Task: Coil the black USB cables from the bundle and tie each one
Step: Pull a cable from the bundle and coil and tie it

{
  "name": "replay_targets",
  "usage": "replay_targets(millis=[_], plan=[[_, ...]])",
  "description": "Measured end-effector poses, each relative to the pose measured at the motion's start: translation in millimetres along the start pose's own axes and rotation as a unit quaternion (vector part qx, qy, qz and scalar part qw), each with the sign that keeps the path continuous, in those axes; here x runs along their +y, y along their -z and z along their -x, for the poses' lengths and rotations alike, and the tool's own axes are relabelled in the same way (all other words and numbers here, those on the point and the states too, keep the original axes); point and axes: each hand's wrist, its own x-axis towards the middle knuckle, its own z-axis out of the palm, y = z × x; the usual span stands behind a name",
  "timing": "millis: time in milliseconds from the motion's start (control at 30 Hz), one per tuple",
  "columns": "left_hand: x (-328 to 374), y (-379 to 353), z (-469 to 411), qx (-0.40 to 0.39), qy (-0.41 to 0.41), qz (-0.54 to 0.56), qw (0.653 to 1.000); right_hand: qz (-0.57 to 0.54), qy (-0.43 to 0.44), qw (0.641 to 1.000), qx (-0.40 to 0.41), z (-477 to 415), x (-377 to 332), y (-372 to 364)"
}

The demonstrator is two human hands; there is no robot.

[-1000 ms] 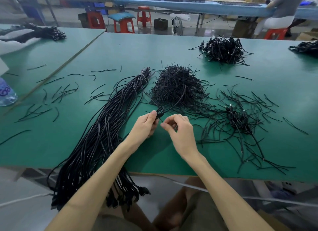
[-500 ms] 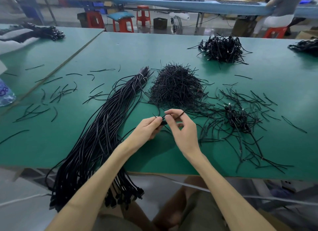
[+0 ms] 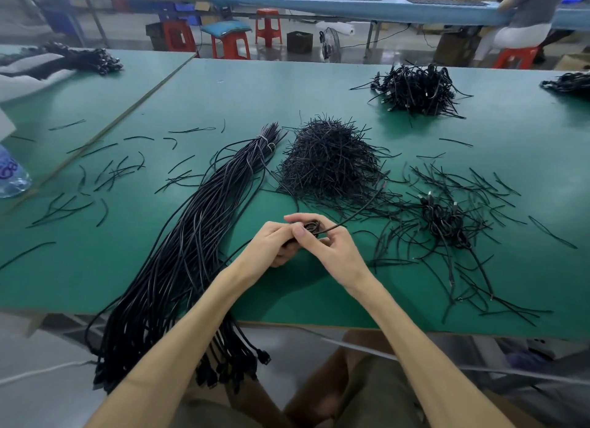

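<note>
A small coiled black USB cable (image 3: 312, 227) sits between my two hands above the green table (image 3: 223, 102). My left hand (image 3: 274, 244) grips the coil from the left, fingers curled round it. My right hand (image 3: 332, 247) pinches the coil from the right, and a loose cable end (image 3: 357, 212) runs up to the right from it. The long bundle of black USB cables (image 3: 178, 258) lies left of my hands, its plugs hanging over the front edge. A heap of black twist ties (image 3: 329, 159) lies just beyond my hands.
A pile of coiled cables (image 3: 418, 89) sits at the back right. Several tied cables and loose ties (image 3: 447, 220) spread to the right. Stray ties (image 3: 105, 178) lie on the left. A water bottle (image 3: 11, 175) stands at the left edge. A person sits beyond.
My hands have closed together around the cable, which is now a tighter coil. The right hand has moved in over the left fingers. The loose end now trails up to the right.
</note>
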Motion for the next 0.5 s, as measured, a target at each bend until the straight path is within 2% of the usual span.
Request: replay_targets(millis=[500], plan=[[-3.4,2.2,-3.2,0.06,0.026,-0.018,0.998,0.043,-0.007,0.998,0.043,-1.7,2.7,3.3]])
